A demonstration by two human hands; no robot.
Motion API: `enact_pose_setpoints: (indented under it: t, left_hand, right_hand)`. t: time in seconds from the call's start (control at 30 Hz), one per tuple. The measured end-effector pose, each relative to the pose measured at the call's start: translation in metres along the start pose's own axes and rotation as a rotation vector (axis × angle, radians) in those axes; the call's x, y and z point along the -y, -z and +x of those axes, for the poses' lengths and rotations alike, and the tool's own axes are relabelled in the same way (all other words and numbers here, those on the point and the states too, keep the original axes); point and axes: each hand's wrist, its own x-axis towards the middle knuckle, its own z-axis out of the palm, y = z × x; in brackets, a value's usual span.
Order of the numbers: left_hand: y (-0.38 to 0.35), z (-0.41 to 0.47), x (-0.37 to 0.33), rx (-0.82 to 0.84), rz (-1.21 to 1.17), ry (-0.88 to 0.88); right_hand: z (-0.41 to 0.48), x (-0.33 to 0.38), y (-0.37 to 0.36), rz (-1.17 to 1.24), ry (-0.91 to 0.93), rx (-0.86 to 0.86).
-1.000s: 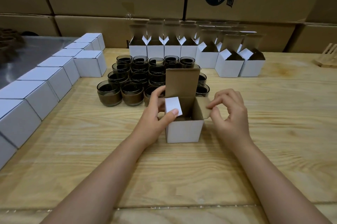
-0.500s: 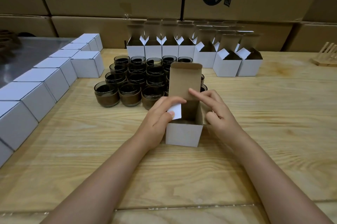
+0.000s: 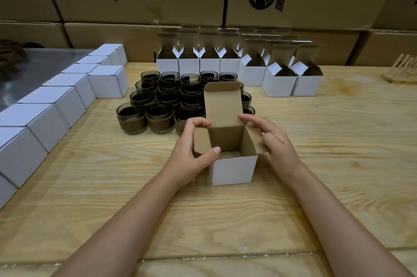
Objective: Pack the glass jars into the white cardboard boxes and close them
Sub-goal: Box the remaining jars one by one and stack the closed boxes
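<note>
Left side flap (image 3: 202, 141) has swung out since half a second ago: it was folded in over the mouth with its white face up, now it stands outward showing brown inner card. Your right forefinger has also dropped from the tuck lid (image 3: 222, 105) to the lid's hinge line.

Your left hand (image 3: 187, 159) grips that flap, thumb on its near edge and fingers (image 3: 198, 122) curled over its top. Your right hand (image 3: 277, 143) lies against the right side flap (image 3: 253, 141), fingers loosely straight and not curled round it, holding it outward.

White cardboard box (image 3: 233, 169) sits upright on the surface (image 3: 338, 141) between both hands, lid standing up at the back. No jar shows inside from this angle, only brown card.

Glass jars (image 3: 160, 116) are clustered just behind the box, none in hand. Row of open boxes (image 3: 188, 65) stands beyond them, and closed boxes (image 3: 67, 96) line the left edge.

Judgement: the mouth is spread open, not being shut, so this box looks readied for loading. Next you need a jar from the cluster dropped in, then side flaps in and lid tucked. Watch that the flaps don't spring back over the mouth when you let go
</note>
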Motion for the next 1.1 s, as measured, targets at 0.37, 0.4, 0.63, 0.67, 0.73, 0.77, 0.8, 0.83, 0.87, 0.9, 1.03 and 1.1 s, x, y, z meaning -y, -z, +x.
enact_pose_setpoints:
  t: [0.37, 0.4, 0.63, 0.67, 0.73, 0.77, 0.8, 0.83, 0.87, 0.9, 1.03, 1.1]
  left_hand:
    - [0.000, 0.000, -0.005, -0.016, 0.005, -0.043]
    - [0.000, 0.000, -0.005, -0.017, 0.008, -0.042]
    - [0.000, 0.001, -0.005, -0.019, 0.026, -0.030]
    - [0.000, 0.001, -0.004, -0.016, 0.029, -0.030]
    - [0.001, 0.001, -0.004, -0.011, 0.029, -0.029]
    - [0.000, 0.002, -0.004, -0.009, 0.027, -0.027]
    - [0.000, 0.002, -0.003, -0.006, 0.024, -0.022]
    - [0.000, 0.002, -0.003, -0.004, 0.020, -0.017]
    - [0.000, 0.002, -0.003, -0.002, 0.015, -0.014]
    - [0.000, 0.002, -0.003, -0.001, 0.011, -0.015]
    - [0.000, 0.003, -0.004, 0.003, 0.013, -0.026]
    - [0.000, 0.005, -0.004, 0.003, 0.010, -0.029]
  right_hand:
    - [0.014, -0.029, 0.002, -0.586, -0.072, -0.055]
    - [0.014, -0.028, 0.003, -0.608, -0.052, -0.071]
    - [0.004, -0.010, 0.013, -0.633, -0.050, -0.276]
    - [0.003, -0.009, 0.014, -0.636, -0.071, -0.299]
    - [0.003, -0.008, 0.015, -0.596, -0.113, -0.337]
    - [0.004, -0.007, 0.016, -0.543, -0.137, -0.358]
    - [0.004, -0.006, 0.017, -0.487, -0.156, -0.382]
    - [0.005, -0.004, 0.018, -0.439, -0.163, -0.406]
    - [0.006, -0.002, 0.021, -0.402, -0.165, -0.425]
    - [0.007, 0.000, 0.025, -0.368, -0.164, -0.440]
    - [0.018, 0.022, 0.050, -0.246, -0.165, -0.446]
    - [0.024, 0.041, 0.059, -0.194, -0.132, -0.382]
